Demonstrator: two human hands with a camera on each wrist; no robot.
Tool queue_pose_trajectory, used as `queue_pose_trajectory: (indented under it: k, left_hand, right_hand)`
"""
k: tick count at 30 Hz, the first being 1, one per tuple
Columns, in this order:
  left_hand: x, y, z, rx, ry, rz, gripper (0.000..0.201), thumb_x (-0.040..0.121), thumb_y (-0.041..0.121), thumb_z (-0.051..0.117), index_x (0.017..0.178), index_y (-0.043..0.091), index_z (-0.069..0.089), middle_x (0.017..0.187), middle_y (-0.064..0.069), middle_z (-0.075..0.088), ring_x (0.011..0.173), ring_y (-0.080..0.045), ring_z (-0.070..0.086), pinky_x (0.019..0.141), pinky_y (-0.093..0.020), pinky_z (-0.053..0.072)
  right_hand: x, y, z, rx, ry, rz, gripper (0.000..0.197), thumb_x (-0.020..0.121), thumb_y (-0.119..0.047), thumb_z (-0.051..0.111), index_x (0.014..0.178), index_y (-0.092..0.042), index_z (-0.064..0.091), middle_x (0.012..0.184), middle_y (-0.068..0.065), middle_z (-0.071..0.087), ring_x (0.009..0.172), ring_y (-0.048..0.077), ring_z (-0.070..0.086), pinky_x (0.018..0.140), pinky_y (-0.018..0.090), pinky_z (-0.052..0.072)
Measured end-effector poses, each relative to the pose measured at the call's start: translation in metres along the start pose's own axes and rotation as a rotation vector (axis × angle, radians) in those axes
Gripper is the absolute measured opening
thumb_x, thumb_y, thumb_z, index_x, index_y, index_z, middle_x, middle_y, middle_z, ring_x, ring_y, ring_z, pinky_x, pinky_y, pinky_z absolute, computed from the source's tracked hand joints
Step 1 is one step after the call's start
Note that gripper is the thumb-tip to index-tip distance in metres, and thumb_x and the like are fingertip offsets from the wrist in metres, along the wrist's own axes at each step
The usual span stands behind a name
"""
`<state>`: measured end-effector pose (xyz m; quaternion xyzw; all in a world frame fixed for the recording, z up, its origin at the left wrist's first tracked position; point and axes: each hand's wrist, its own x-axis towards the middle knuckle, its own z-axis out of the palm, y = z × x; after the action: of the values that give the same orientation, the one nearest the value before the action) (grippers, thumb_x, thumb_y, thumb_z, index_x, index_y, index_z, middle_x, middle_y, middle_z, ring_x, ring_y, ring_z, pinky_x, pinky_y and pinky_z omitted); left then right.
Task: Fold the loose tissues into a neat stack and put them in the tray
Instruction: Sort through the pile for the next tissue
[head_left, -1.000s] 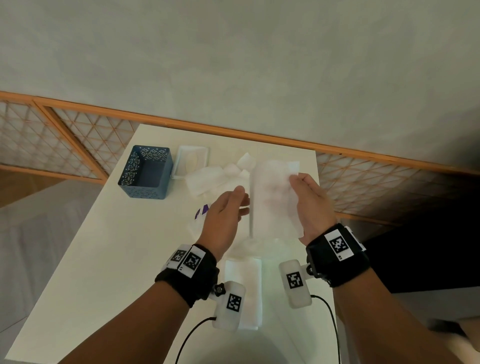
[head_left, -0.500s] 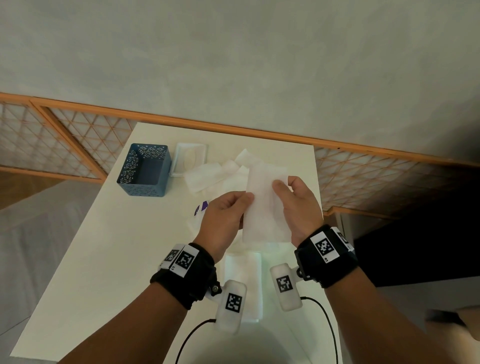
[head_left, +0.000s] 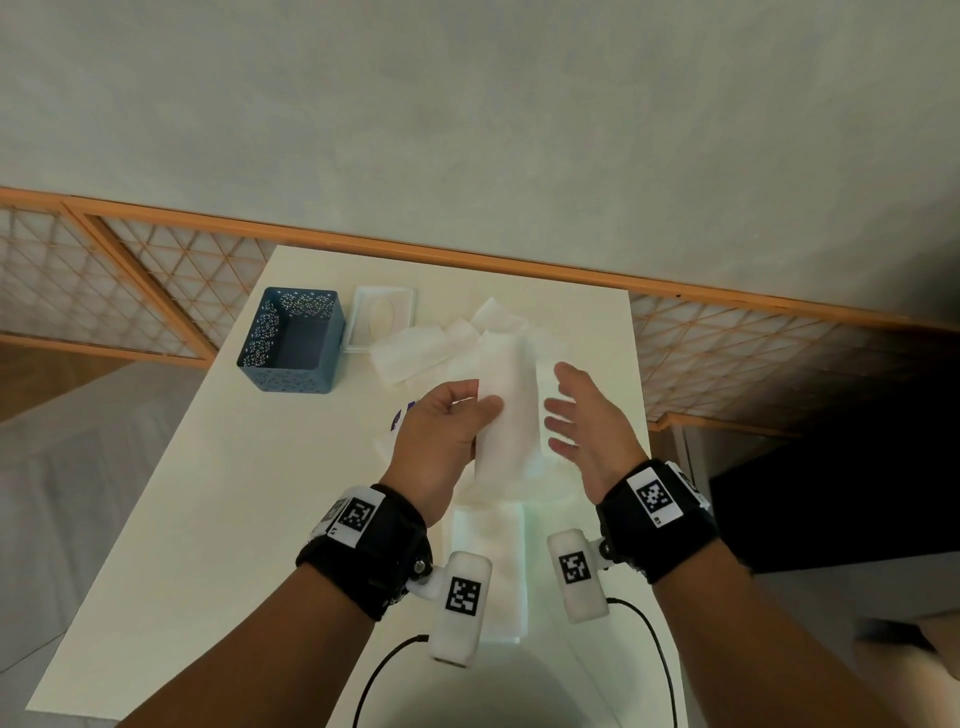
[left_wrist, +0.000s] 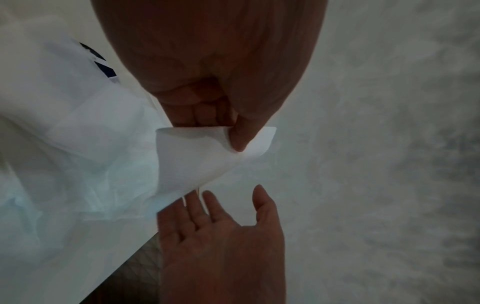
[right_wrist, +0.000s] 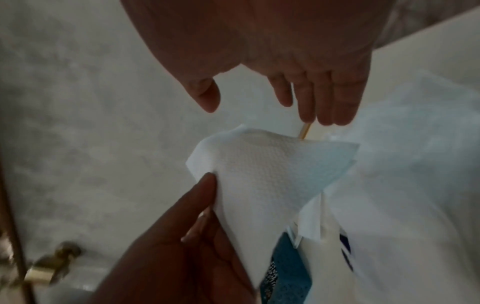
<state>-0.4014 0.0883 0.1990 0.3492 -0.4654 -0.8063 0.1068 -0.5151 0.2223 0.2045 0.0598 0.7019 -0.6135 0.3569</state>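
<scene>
A white tissue folded into a narrow strip hangs upright above the table, pinched at its left edge by my left hand. In the left wrist view the thumb presses the tissue against the curled fingers. My right hand is just right of the strip, fingers spread and straight, holding nothing; it looks the same in the right wrist view. Loose tissues lie in a heap behind. A folded stack lies near the front, between my wrists. The blue perforated tray stands at the back left.
A white square lid-like box sits right of the blue tray. The white table is narrow, its right edge close to my right hand. An orange lattice railing runs behind the table.
My right hand has let go of the tissue and opened, moving slightly right. The tissue is now a narrower strip held by my left hand alone.
</scene>
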Motion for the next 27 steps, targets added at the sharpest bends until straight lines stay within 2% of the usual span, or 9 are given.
queue_pose_trajectory:
  k: [3, 6, 9, 12, 14, 17, 22, 24, 27]
  left_hand:
    - [-0.001, 0.001, 0.000, -0.045, -0.029, -0.021, 0.033, 0.097, 0.009, 0.073, 0.128, 0.001, 0.066, 0.122, -0.020, 0.074, 0.106, -0.030, 0.073, 0.095, -0.043, 0.061]
    - [0.000, 0.001, -0.003, -0.049, -0.037, -0.048, 0.036, 0.096, 0.010, 0.074, 0.130, 0.002, 0.066, 0.122, -0.018, 0.075, 0.110, -0.035, 0.073, 0.095, -0.046, 0.060]
    - [0.001, 0.000, -0.006, 0.005, 0.020, -0.037, 0.033, 0.094, 0.008, 0.075, 0.126, 0.003, 0.068, 0.120, -0.019, 0.076, 0.112, -0.038, 0.073, 0.101, -0.056, 0.056]
    - [0.001, -0.004, -0.010, 0.052, 0.028, -0.016, 0.026, 0.094, 0.010, 0.076, 0.119, 0.004, 0.071, 0.112, -0.015, 0.079, 0.101, -0.031, 0.076, 0.098, -0.056, 0.057]
    - [0.000, -0.005, -0.012, 0.057, 0.040, -0.015, 0.027, 0.095, 0.021, 0.078, 0.116, 0.005, 0.072, 0.110, -0.012, 0.080, 0.101, -0.030, 0.077, 0.094, -0.051, 0.062]
    - [0.002, -0.007, -0.016, 0.057, 0.049, -0.090, 0.037, 0.101, 0.043, 0.068, 0.116, 0.009, 0.074, 0.110, -0.007, 0.080, 0.100, -0.028, 0.078, 0.087, -0.044, 0.063]
    - [0.001, -0.018, -0.026, 0.092, 0.060, -0.130, 0.017, 0.103, 0.025, 0.066, 0.108, 0.012, 0.075, 0.101, -0.003, 0.079, 0.081, -0.019, 0.074, 0.070, -0.034, 0.059]
    - [0.000, -0.029, -0.034, 0.119, 0.095, -0.142, 0.012, 0.101, 0.023, 0.069, 0.104, 0.013, 0.076, 0.096, -0.001, 0.078, 0.077, -0.017, 0.073, 0.068, -0.033, 0.058]
    - [-0.004, -0.054, -0.050, 0.178, 0.120, -0.202, 0.010, 0.097, 0.022, 0.075, 0.097, 0.012, 0.076, 0.095, -0.004, 0.079, 0.079, -0.020, 0.073, 0.071, -0.034, 0.059]
  right_hand:
    - [-0.002, -0.001, -0.003, 0.120, -0.201, 0.153, 0.071, 0.094, -0.071, 0.052, 0.135, -0.013, 0.060, 0.122, 0.016, 0.074, 0.113, 0.033, 0.072, 0.100, 0.049, 0.054]
    - [-0.003, 0.001, -0.004, 0.225, -0.301, 0.134, 0.072, 0.097, -0.069, 0.050, 0.134, -0.008, 0.064, 0.127, 0.023, 0.071, 0.118, 0.039, 0.069, 0.108, 0.057, 0.049]
    - [-0.001, 0.004, -0.003, 0.232, -0.313, -0.002, 0.055, 0.102, -0.051, 0.055, 0.138, -0.011, 0.064, 0.135, 0.018, 0.068, 0.124, 0.035, 0.066, 0.110, 0.055, 0.049]
    - [0.002, 0.008, -0.002, 0.129, -0.261, -0.118, 0.033, 0.102, -0.024, 0.063, 0.130, -0.006, 0.066, 0.127, 0.016, 0.072, 0.124, 0.041, 0.065, 0.107, 0.058, 0.051]
    - [0.004, 0.011, -0.002, 0.038, -0.186, -0.159, 0.024, 0.100, -0.014, 0.066, 0.122, -0.007, 0.068, 0.120, 0.014, 0.076, 0.120, 0.042, 0.066, 0.105, 0.061, 0.049]
    - [0.005, 0.017, -0.001, -0.066, -0.168, -0.178, 0.023, 0.095, -0.015, 0.069, 0.118, -0.010, 0.070, 0.116, 0.011, 0.077, 0.117, 0.042, 0.067, 0.103, 0.063, 0.049]
    - [0.003, 0.031, 0.000, -0.166, -0.174, -0.141, 0.017, 0.096, -0.014, 0.071, 0.113, -0.011, 0.072, 0.107, 0.006, 0.079, 0.096, 0.025, 0.074, 0.093, 0.053, 0.058]
    - [0.002, 0.043, -0.002, -0.267, -0.157, -0.096, 0.022, 0.093, -0.020, 0.075, 0.107, -0.004, 0.069, 0.096, 0.007, 0.077, 0.082, 0.020, 0.071, 0.080, 0.045, 0.061]
    - [0.000, 0.071, -0.007, -0.434, -0.130, -0.016, 0.027, 0.089, -0.021, 0.076, 0.102, 0.001, 0.066, 0.080, 0.008, 0.067, 0.067, 0.016, 0.061, 0.061, 0.029, 0.052]
